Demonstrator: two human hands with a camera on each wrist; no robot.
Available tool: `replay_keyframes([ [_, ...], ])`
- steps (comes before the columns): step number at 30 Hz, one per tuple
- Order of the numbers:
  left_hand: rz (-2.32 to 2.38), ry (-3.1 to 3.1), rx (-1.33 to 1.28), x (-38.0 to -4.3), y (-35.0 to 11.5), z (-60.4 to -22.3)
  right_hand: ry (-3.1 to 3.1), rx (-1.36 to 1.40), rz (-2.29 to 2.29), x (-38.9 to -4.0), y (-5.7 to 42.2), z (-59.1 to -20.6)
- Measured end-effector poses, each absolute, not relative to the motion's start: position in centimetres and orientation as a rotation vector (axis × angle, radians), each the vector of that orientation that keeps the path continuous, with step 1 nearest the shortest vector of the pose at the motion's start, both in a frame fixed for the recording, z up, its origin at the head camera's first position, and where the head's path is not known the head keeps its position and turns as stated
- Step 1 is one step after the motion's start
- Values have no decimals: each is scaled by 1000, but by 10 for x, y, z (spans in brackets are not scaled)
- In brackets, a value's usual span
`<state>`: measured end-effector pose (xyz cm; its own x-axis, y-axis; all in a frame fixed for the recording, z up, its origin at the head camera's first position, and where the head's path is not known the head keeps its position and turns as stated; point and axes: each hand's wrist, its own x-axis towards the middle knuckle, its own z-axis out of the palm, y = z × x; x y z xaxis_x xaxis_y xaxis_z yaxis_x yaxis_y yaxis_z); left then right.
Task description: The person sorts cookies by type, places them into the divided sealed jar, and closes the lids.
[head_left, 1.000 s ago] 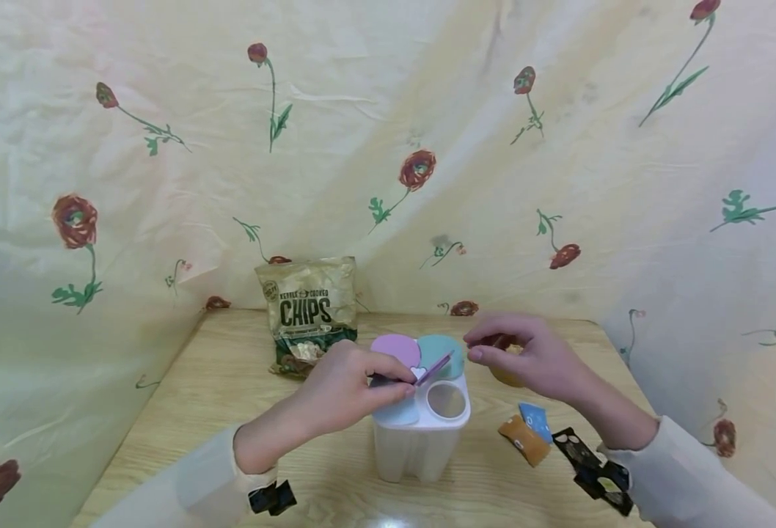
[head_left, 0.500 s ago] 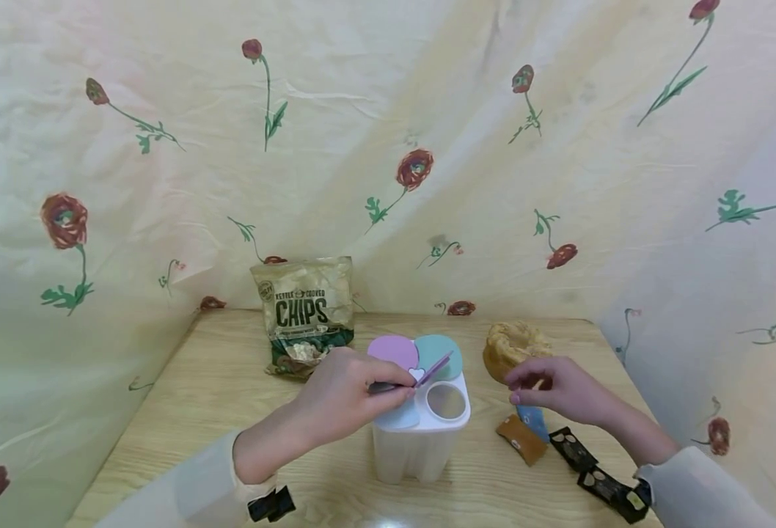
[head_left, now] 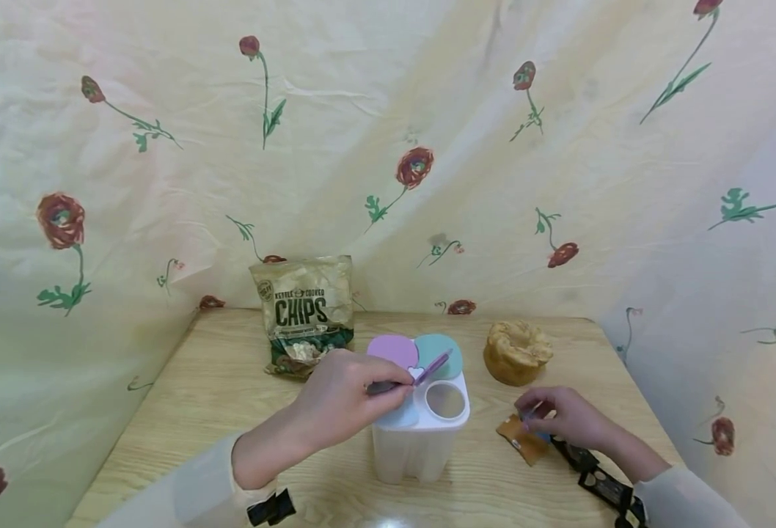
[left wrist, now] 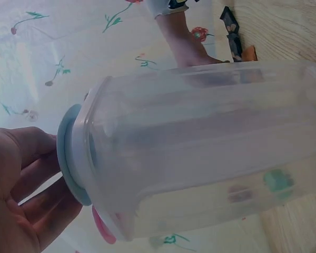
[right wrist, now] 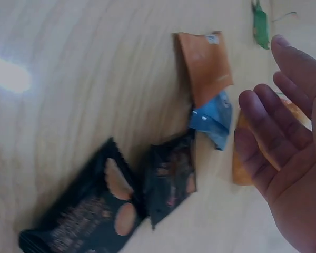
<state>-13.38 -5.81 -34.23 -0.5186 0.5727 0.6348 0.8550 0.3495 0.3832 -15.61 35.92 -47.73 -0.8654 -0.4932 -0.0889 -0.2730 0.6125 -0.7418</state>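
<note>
A translucent container [head_left: 414,447] with a white top stands in the middle of the table. Purple [head_left: 393,351], teal [head_left: 450,352] and light blue [head_left: 397,416] lids cover parts of its top, and a round opening [head_left: 446,400] shows at the front right. My left hand [head_left: 338,396] pinches a raised purple lid [head_left: 436,365], tilted beside that opening. To the right, my right hand [head_left: 569,418] hovers with spread fingers over a blue packet [right wrist: 213,118]. An orange packet [head_left: 521,438] lies against the blue one.
A chips bag [head_left: 305,315] stands behind my left hand. A round bread-like cake [head_left: 517,352] sits at the right rear. Black packets [right wrist: 84,211] lie under my right forearm. A flowered cloth [head_left: 388,147] hangs behind the table.
My right hand has moved from beside the container, past the cake, toward the front and down to the blue packet. The left hand keeps its hold on the raised lid.
</note>
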Motion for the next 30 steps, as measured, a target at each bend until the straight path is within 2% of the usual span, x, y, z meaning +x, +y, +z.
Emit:
replay_keyframes([
  [13,-933,-2250,-1091,-129,-50,-342,2597,-558,-963,-154,356,-491],
  [30,-776,-2149,-1173,-129,-46,-343,2703,-573,-831,-156,359,-504],
])
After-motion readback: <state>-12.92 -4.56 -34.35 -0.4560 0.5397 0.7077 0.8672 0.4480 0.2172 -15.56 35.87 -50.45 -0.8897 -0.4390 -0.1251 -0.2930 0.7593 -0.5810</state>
